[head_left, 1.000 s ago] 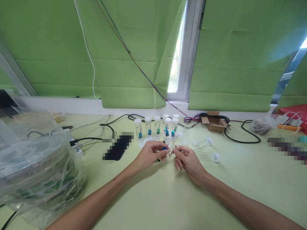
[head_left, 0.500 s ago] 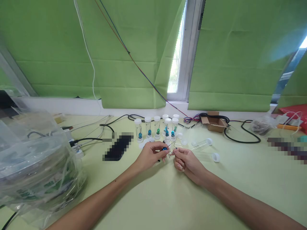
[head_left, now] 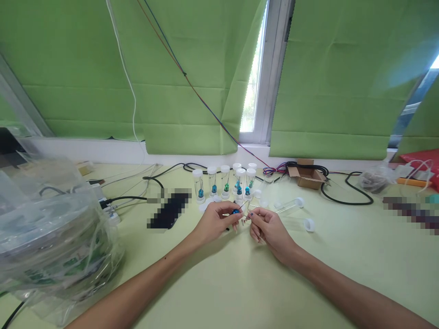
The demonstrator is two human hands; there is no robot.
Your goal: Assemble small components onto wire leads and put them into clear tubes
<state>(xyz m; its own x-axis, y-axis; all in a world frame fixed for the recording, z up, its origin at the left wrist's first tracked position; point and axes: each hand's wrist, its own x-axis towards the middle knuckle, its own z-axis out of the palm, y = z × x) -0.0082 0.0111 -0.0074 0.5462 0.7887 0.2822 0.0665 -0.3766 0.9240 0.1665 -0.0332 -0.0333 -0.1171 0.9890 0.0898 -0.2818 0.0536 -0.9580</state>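
My left hand point(head_left: 219, 220) is closed, thumb and fingers pinching a small shiny blue part point(head_left: 235, 211) above the table. A thin dark shaft sticks out of it to the upper right. Just to the right, my right hand point(head_left: 270, 228) pinches a thin bent metal rod point(head_left: 253, 205), shaped like a hex key; a tiny dark piece shows at its fingertips. The two hands nearly meet, and the fingers partly hide what lies between them. Right behind stand several clear tubes point(head_left: 199, 186) with white caps, each holding a small blue or green part and thin rods.
Two clear tubes point(head_left: 291, 205) lie to the right. A dark phone point(head_left: 169, 210) lies at left, beside a bagged stack of spools point(head_left: 58, 246). Farther back are a small cardboard box point(head_left: 307, 178), black cables point(head_left: 346, 202) and a plastic bag point(head_left: 373, 178).
My right hand's fingers have shifted slightly, and a small dark piece shows more plainly at the fingertips. The left hand keeps the blue part in nearly the same place.
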